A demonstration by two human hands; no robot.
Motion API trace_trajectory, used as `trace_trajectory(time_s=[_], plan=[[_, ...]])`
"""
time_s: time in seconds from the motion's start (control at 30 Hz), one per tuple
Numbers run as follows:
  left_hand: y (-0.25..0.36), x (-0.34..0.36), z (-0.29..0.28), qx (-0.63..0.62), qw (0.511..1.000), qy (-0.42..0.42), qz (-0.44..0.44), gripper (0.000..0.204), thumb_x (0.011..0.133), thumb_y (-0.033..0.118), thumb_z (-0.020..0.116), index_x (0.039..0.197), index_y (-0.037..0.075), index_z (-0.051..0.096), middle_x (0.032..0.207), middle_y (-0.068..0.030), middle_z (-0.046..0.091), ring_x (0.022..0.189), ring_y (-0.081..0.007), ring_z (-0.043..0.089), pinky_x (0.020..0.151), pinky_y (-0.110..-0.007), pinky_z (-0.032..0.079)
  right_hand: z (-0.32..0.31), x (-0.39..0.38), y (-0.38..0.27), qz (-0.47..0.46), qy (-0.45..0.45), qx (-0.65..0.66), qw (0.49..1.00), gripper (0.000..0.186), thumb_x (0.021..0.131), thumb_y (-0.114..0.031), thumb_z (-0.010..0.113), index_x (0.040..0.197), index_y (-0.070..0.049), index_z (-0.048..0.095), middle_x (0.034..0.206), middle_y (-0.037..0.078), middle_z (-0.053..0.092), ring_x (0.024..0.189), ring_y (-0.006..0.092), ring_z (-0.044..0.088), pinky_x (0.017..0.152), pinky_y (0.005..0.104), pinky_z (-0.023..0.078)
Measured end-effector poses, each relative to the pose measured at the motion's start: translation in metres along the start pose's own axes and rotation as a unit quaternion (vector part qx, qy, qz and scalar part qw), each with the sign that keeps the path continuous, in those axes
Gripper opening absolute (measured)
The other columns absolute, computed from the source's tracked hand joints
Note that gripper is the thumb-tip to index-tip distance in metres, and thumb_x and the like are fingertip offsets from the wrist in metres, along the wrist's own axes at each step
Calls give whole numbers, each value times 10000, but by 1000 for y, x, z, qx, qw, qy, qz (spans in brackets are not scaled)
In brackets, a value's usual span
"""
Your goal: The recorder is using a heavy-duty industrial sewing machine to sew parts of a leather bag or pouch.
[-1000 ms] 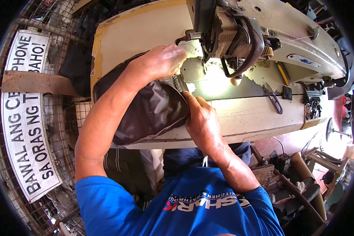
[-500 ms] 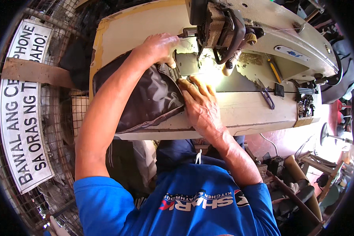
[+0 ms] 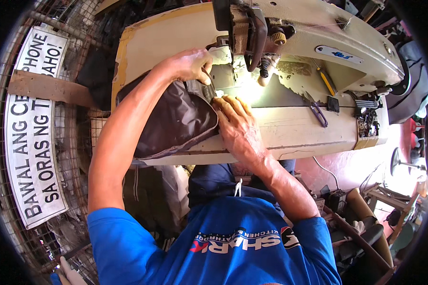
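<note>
A shiny dark brown fabric piece [image 3: 180,116], with a seamed edge, lies on the left part of the sewing machine table [image 3: 290,126]. My left hand [image 3: 189,65] reaches over it from the far side, thumb and fingers closed on its upper right edge. My right hand [image 3: 240,126] grips the same edge nearer to me, fingers together and bent over it. Just right of both hands stands the sewing machine [image 3: 314,35], its lamp glaring white on the bed. Glare and my fingers hide part of the edge.
Purple-handled snips [image 3: 317,113] and a yellow-handled screwdriver [image 3: 327,81] lie right of the needle area. Small metal parts [image 3: 367,118] fill a tray at the table's right end. A wire mesh [image 3: 76,142] with a lettered white sign [image 3: 35,142] stands at left.
The view has shifted slightly, so the machine appears further left. My left fingers are more curled at the fabric's edge, a little nearer to me. Both hands stay on the fabric.
</note>
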State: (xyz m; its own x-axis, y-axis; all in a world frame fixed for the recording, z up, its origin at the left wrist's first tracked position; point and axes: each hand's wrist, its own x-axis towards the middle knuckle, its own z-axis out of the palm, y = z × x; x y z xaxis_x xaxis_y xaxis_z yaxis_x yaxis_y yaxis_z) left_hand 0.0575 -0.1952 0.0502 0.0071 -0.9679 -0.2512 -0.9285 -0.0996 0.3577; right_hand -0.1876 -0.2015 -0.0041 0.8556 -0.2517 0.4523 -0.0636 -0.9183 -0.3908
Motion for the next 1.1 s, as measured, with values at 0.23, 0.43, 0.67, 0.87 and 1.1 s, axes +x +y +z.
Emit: trace_trajectory(time_s=[0.23,0.43,0.67,0.87,1.1], plan=[[46,-2,34,33,994,43,98,318,746,242,773,903,10,621,890,-186,661,919,-377,637,799,-452,493,-28,-51,-15,59,-53,-34,996,482,794,-141,571,1230,63,606,1353,184,543,1308,313,473,1140,508,323],[60,-14,39,45,981,132,134,476,705,242,825,1090,49,623,1058,-166,649,1031,-376,602,899,-471,479,-29,-65,-12,59,-78,-20,995,496,824,-158,553,1281,35,581,1406,169,512,1352,299,447,1173,500,294],[87,-32,43,243,934,260,5,598,638,357,864,1086,58,605,1078,-125,561,978,-272,559,846,-418,408,-33,-65,-8,56,-74,-3,996,507,833,-168,550,1300,31,565,1409,169,511,1358,290,446,1171,498,295],[82,-38,46,155,959,234,-44,504,699,330,840,1048,43,617,1018,-130,614,965,-316,593,876,-427,432,-32,-64,-7,50,-67,-5,996,479,846,-164,557,1284,27,577,1404,154,520,1350,283,454,1166,494,301],[64,-34,47,155,972,172,32,413,782,330,779,1053,78,597,978,-108,605,973,-309,588,878,-424,428,-48,-55,-3,24,-83,38,996,540,768,-146,646,1262,63,579,1351,194,543,1322,309,477,1155,498,320]])
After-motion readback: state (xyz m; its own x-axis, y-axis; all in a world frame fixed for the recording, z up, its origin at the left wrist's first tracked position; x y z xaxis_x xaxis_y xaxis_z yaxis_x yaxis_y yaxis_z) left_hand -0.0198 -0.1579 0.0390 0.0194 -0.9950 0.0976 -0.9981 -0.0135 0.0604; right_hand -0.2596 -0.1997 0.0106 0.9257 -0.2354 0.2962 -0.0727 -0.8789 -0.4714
